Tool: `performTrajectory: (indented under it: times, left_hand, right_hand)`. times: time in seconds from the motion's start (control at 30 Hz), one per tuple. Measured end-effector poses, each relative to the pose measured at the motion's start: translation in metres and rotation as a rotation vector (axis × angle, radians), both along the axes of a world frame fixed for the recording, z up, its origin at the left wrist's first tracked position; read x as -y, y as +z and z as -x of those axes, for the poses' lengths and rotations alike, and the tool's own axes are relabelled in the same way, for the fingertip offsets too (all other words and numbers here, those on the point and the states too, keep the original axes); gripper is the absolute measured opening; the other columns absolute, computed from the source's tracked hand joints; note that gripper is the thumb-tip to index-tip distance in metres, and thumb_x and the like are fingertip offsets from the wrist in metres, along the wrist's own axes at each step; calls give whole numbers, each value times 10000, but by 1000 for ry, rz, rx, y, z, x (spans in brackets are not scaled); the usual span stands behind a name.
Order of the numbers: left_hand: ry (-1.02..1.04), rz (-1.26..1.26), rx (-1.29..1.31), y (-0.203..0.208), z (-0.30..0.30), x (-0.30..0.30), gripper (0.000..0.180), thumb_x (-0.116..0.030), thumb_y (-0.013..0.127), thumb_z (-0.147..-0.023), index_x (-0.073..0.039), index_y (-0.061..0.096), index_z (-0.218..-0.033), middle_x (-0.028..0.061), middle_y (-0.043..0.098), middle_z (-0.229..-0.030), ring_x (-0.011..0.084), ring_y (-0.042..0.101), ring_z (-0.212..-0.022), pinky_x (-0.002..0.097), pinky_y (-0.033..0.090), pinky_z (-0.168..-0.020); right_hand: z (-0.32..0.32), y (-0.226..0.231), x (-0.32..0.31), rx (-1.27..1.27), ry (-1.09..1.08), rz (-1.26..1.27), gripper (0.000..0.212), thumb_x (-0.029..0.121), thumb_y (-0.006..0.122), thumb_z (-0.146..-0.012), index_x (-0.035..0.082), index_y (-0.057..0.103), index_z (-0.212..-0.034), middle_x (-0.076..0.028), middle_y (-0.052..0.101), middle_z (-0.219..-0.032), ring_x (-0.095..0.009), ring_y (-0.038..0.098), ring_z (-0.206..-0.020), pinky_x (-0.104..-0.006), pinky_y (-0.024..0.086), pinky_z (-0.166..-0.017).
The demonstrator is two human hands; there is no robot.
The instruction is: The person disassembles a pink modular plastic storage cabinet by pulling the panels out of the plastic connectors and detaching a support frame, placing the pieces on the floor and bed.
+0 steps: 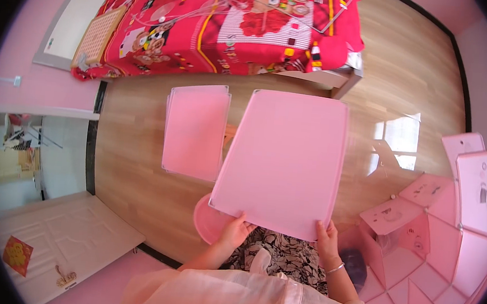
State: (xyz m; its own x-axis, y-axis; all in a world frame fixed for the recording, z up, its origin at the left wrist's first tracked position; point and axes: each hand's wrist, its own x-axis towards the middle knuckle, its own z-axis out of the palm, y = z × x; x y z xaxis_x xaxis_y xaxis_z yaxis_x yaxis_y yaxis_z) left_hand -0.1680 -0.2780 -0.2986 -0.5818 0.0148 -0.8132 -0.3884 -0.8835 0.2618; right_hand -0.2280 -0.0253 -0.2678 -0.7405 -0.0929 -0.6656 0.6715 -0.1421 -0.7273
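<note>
A large pink plastic panel [283, 155] with rounded corners and a thin pale rim is held out before me, above the floor. My left hand [237, 231] grips its near edge by the left corner, fingers closed on it. Near the opposite corner, my right hand [327, 241], with a silvery bangle at the wrist, pinches the same edge. Farther left on the floor lies a stack of similar pink panels [196, 130], its edges slightly out of line. Something small and tan between stack and panel is mostly hidden.
A round pink object [205, 221], partly covered, sits by my left forearm. To the right stands a pink panel cabinet [421, 243] with an open compartment. A bed [208, 27] with a red patterned cover, wire frames on it, lies ahead. A white door [68, 238] is at lower left.
</note>
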Motion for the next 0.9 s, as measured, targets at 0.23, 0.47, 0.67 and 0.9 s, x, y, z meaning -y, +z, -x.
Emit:
performTrajectory:
  times: [0.23,0.47,0.67,0.9]
  left_hand:
    - [541,373,76,-48,14,138,392,-63,423,-849,-171,317,-1211,59,443,-1146,216,466,-1020,396,422,-827]
    - [547,498,90,-135,53,296,445,-62,453,-836,-256,295,-1205,28,455,-1110,232,495,-976,448,446,-753]
    - [501,620,344,-179,23,375,496,-77,478,-827,-274,261,-1227,45,419,-1156,242,474,-1009,449,435,-786]
    - [-5,631,681,-204,8,389,611,-310,521,-791,-176,200,-1294,68,331,-1250,336,381,-1103,482,342,-853]
  right_hand:
    - [60,-62,190,27,164,121,273,183,481,-860,-39,470,-1021,-41,553,-910,-88,507,-802,-225,438,-703]
    - [108,-162,311,-30,625,-215,275,216,480,-848,-23,492,-982,-98,594,-842,-138,574,-654,-256,481,-564]
    - [104,-173,293,139,927,-186,220,206,467,-832,17,519,-932,-98,612,-721,-134,579,-554,-242,475,-495]
    - [106,-154,164,357,633,-348,232,215,463,-839,5,528,-911,-94,608,-683,-146,576,-520,-243,457,-437]
